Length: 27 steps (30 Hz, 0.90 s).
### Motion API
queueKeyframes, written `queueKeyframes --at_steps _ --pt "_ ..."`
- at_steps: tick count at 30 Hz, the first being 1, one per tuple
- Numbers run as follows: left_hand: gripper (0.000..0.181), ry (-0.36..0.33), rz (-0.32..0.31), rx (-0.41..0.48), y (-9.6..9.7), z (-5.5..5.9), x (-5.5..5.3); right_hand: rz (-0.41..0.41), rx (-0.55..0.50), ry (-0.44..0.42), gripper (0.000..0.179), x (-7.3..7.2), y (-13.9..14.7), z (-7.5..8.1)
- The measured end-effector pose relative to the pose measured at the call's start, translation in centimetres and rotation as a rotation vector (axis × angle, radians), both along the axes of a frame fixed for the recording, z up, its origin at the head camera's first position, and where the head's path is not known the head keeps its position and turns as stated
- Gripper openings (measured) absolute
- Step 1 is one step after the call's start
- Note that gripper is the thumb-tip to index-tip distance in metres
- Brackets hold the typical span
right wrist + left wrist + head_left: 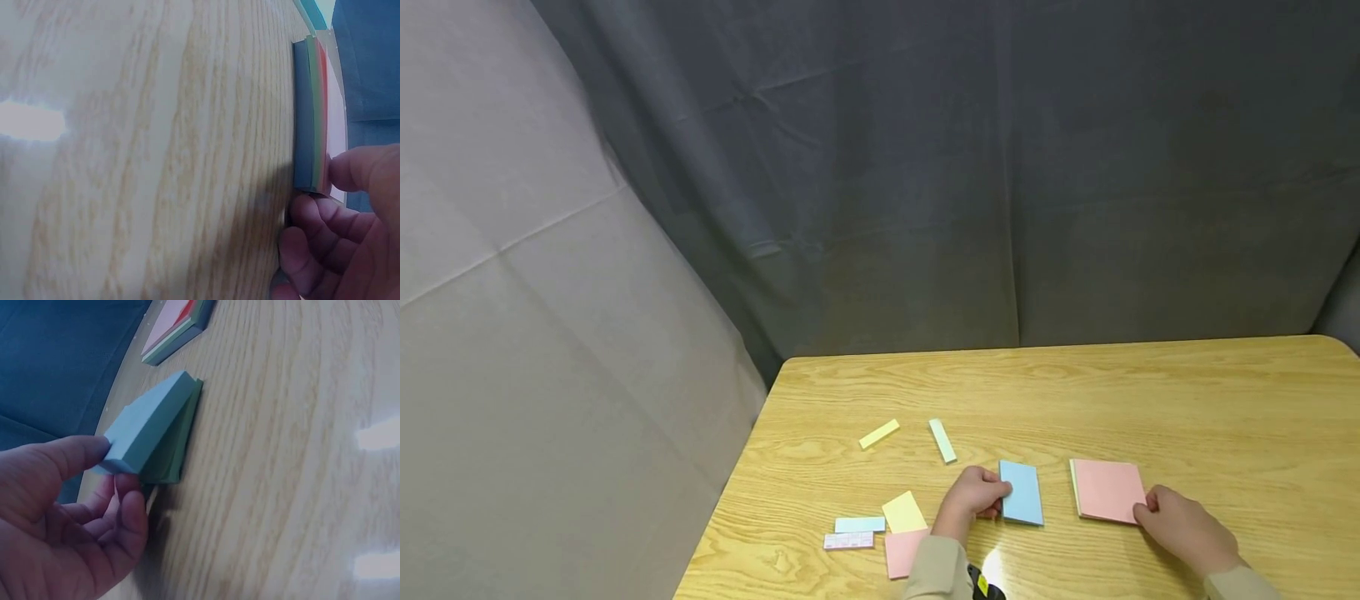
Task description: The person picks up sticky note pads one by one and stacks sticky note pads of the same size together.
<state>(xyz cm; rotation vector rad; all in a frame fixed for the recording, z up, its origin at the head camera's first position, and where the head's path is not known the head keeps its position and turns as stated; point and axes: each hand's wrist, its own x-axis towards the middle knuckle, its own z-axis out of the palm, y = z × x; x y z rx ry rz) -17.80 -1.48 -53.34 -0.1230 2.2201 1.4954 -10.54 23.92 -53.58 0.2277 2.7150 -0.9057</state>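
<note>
My left hand point(976, 492) pinches the left side of a light blue sticky note pad point(1022, 496), thumb on top. In the left wrist view that pad is tilted up, its held end above a green pad point(184, 440) under it. To the right, my right hand point(1183, 523) holds the near right corner of a square stack of sticky note pads point(1107, 490) with pink on top. Its thumb lies on the pink face, fingers curled below. Blue, green and red layers show along the stack's edge point(312, 119) in the right wrist view.
Left of my left hand lie a yellow square note pad point(904, 512), a pink one point(904, 553), a light blue strip pad point(860, 524) and a printed strip pad point(848, 541). Farther back are a yellow strip point(879, 434) and a pale green strip point(942, 440) on the wooden table point(1225, 417).
</note>
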Motion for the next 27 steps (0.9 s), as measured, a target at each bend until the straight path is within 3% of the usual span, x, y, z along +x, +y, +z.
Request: queueKeyframes --at_steps 7,12,17,27 --pt "0.016 0.101 0.003 -0.115 0.11 0.41 0.35 -0.002 -0.011 0.01 0.022 -0.01 0.13 -0.31" --pt "0.022 0.128 0.0 -0.169 0.18 0.44 0.47 0.001 -0.011 0.005 0.024 -0.11 0.27 -0.58" --pt "0.022 0.152 0.008 -0.209 0.32 0.28 0.5 0.001 -0.011 -0.01 0.024 -0.14 0.24 -0.54" --pt "0.019 0.269 -0.009 -0.303 0.48 0.69 0.59 -0.001 -0.018 -0.017 0.024 -0.1 0.22 -0.61"
